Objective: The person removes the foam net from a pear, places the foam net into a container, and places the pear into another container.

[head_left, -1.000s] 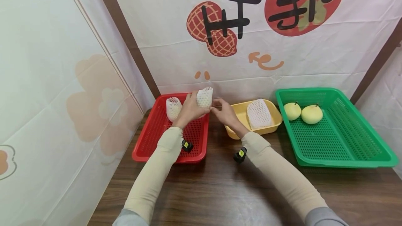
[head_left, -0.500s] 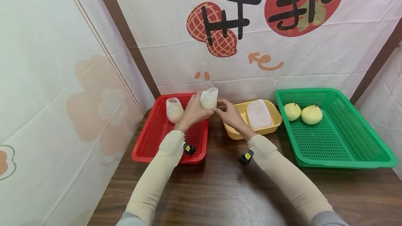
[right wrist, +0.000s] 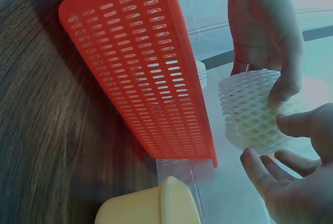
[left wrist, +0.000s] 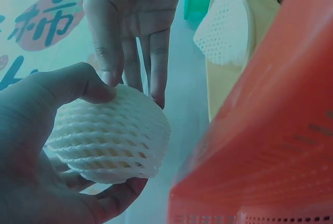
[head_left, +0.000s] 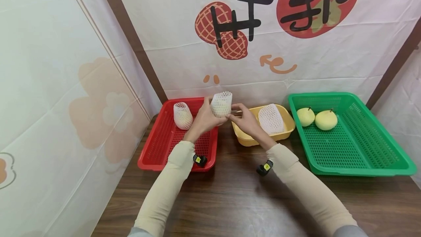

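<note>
A pale yellow pear in a white foam net (head_left: 222, 104) is held up between both hands, above the gap between the red basket and the yellow tub. My left hand (head_left: 205, 118) grips it round its side, thumb on one face and fingers on the other in the left wrist view. My right hand (head_left: 245, 120) has its thumb and fingertips at the lower end of the net, pinching it there in the right wrist view. The net's upper end stands loose above the fruit. Another netted pear (head_left: 182, 116) stands in the red basket (head_left: 158, 149).
A yellow tub (head_left: 245, 140) at the back holds flat white foam nets (head_left: 271, 119). The green basket (head_left: 361, 171) on the right contains two bare pears (head_left: 325, 120). All stand on a dark wooden table (head_left: 230, 200), before a printed cloth wall (head_left: 184, 72).
Both hands have moved a little to the right together with the netted pear. The net's open end now stands more upright and wider. The baskets and tub have not moved.
</note>
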Motion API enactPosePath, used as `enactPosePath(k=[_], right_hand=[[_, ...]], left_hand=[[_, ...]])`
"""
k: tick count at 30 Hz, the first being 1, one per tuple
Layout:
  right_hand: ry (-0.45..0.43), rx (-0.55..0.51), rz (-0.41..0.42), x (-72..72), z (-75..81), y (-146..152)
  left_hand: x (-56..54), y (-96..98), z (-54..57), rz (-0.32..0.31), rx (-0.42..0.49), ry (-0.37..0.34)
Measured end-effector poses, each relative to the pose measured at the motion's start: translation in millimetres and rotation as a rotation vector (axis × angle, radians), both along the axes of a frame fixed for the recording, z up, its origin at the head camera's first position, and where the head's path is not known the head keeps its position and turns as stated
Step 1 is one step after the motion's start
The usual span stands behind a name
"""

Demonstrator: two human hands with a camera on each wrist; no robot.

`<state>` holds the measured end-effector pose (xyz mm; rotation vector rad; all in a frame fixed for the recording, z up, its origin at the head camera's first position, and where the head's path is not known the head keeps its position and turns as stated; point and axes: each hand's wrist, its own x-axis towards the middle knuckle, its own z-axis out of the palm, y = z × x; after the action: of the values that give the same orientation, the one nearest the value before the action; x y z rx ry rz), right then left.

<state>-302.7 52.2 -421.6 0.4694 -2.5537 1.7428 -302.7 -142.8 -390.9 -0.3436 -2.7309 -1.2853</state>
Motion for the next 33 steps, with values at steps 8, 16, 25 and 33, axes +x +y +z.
enactPosePath(k=[8, 16, 25, 33], right_hand=[[-0.033, -0.039, 0.014, 10.7, 4.8, 9], [-0.039, -0.068, 0.006, 23.6, 6.9, 18], [-0.013, -0.108, 0.008, 36.1, 9.5, 28], [0.021, -0.105, 0.003, 48.6, 11.9, 37]], left_hand=[[9.9, 4.0, 1.5, -0.017, 0.028, 0.011], [23.8, 10.6, 0.6, -0.035, 0.026, 0.061], [37.6, 21.1, 0.8, -0.029, 0.035, 0.122], [46.9, 31.0, -5.6, -0.034, 0.112, 0.132]])
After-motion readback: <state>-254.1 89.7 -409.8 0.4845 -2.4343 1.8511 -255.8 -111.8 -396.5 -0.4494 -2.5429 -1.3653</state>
